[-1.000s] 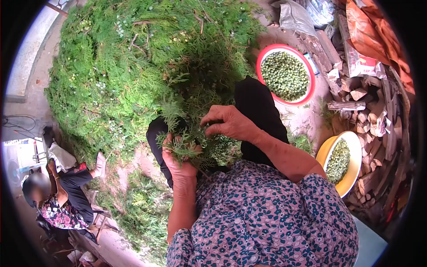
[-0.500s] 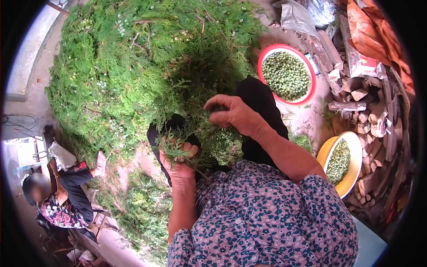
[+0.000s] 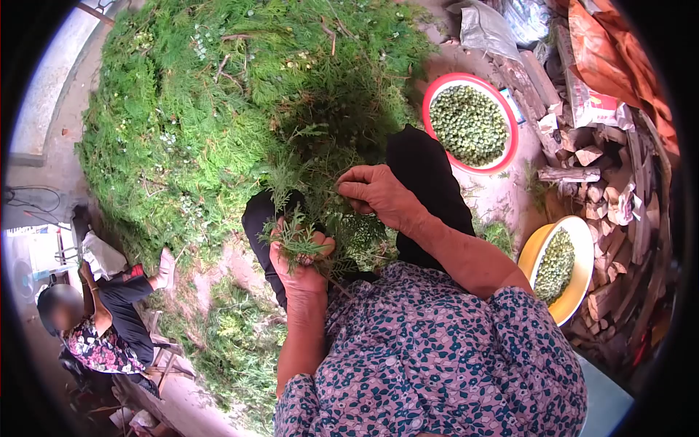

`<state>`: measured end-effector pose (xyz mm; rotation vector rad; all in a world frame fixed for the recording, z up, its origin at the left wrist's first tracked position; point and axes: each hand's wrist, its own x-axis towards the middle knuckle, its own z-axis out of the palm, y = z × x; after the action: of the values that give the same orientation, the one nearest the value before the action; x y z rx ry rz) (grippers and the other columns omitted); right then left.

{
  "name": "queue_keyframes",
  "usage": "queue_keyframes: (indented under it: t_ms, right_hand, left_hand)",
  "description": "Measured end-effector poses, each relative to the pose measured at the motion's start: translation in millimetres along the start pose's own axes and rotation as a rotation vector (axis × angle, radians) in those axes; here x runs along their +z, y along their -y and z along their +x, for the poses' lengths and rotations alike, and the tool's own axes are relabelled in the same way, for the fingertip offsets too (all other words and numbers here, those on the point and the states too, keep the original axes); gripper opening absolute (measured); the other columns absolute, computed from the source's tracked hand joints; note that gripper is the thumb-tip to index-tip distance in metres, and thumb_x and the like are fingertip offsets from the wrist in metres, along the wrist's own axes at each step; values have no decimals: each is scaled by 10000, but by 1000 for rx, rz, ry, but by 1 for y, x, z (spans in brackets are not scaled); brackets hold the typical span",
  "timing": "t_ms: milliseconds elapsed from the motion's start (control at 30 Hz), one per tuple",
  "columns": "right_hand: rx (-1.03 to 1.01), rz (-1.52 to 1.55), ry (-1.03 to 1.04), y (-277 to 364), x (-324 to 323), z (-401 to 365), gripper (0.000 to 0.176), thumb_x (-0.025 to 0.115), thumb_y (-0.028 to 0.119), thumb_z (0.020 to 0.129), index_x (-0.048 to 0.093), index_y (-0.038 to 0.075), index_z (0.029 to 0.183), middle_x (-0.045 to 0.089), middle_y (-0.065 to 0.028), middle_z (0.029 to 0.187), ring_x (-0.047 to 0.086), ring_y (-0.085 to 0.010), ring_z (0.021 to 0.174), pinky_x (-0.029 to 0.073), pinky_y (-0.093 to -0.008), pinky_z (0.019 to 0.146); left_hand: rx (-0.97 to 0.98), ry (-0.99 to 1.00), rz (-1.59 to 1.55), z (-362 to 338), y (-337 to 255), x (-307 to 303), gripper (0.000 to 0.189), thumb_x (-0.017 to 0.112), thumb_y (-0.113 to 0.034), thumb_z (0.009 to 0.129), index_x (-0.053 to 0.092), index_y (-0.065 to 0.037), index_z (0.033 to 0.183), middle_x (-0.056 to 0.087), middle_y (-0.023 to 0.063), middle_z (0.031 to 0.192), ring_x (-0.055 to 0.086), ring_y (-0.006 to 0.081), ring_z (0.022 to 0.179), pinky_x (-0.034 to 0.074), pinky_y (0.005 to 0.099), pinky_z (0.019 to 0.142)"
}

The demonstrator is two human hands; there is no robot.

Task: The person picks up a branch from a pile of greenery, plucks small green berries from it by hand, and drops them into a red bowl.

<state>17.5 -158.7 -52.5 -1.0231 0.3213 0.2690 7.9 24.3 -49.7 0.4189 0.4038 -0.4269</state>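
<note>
My left hand (image 3: 300,264) is closed around the stem of a leafy green conifer branch (image 3: 297,237), whose sprays spread over my lap between my knees. My right hand (image 3: 382,195) is just to the right, with thumb and forefinger pinched together beside the foliage. Whatever lies between those fingertips is too small to make out. In front of my knees rises a large heap of cut conifer branches (image 3: 211,109), dotted with small pale green cones.
Right of my knee stands a red-rimmed basin (image 3: 427,116) of small green cones. A yellow basin (image 3: 531,251) with more cones is nearer me. Stacked firewood (image 3: 601,197) lines the right side. Another person (image 3: 109,320) sits at the left.
My right hand's curled fingers have come together into a pinch, and the hand has lowered slightly. My left hand and the branch have shifted slightly to the right.
</note>
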Motion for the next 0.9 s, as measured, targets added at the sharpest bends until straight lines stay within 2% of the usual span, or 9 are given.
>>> queue_keyframes:
  t_ms: [133,167,200,433,533,600,700,833,900]
  right_hand:
    - [-98,-222,-108,6,-8,-1,123,602,122,813,593,3,845,528,-14,642,488,-69,529,387,-224,442]
    - [-118,-80,-127,7,-23,6,122,599,121,815,583,5,848,535,-17,651,498,-80,530,396,-224,448]
    - [-135,61,-141,15,-22,8,121,596,121,817,573,8,851,543,-21,660,509,-90,532,404,-225,455]
    - [-175,327,47,38,-9,-3,92,566,99,824,555,20,869,560,-23,736,539,-97,638,418,-211,508]
    - [-63,-23,138,48,-3,-19,89,604,89,789,582,20,843,577,-20,760,553,-118,687,429,-227,564]
    - [-279,-554,195,49,7,-24,164,673,131,741,608,6,826,583,-28,755,548,-141,694,423,-250,592]
    - [-535,-845,154,25,9,-21,271,723,190,699,616,-11,848,573,-51,734,542,-156,676,419,-272,607]
    - [-555,-790,103,12,15,-18,317,723,206,695,626,3,918,569,-82,741,547,-184,694,422,-282,620]
    - [-402,-653,87,14,18,-18,337,715,253,677,651,4,894,607,-129,807,575,-234,744,447,-316,658]
  left_hand:
    - [-1,44,19,-2,-7,-2,245,460,-376,843,482,-149,752,382,-36,571,305,142,470,263,305,451]
    - [19,35,-59,-3,-11,-4,247,450,-370,851,488,-147,752,382,-37,565,301,140,476,262,306,455]
    - [35,207,-14,-2,-14,-4,245,441,-362,856,506,-146,762,404,-35,570,309,140,480,269,306,460]
    - [119,30,-66,-9,-12,18,233,472,-277,849,476,-112,685,338,-17,511,276,126,464,260,283,480]
    - [136,121,-66,-7,-11,16,276,440,-299,879,479,-115,676,356,-16,508,280,126,460,261,281,478]
    - [140,150,-62,-4,-11,13,295,430,-307,885,473,-118,663,349,-16,502,276,126,456,261,281,470]
    - [141,127,-52,-4,-12,18,337,405,-327,898,452,-123,634,333,-18,492,268,127,448,260,281,453]
    - [54,183,-131,0,-12,7,363,353,-421,884,454,-146,670,340,-23,511,258,155,448,257,310,459]
    - [46,59,-180,-1,-10,5,400,345,-448,882,457,-113,696,377,-18,549,261,163,450,260,321,456]
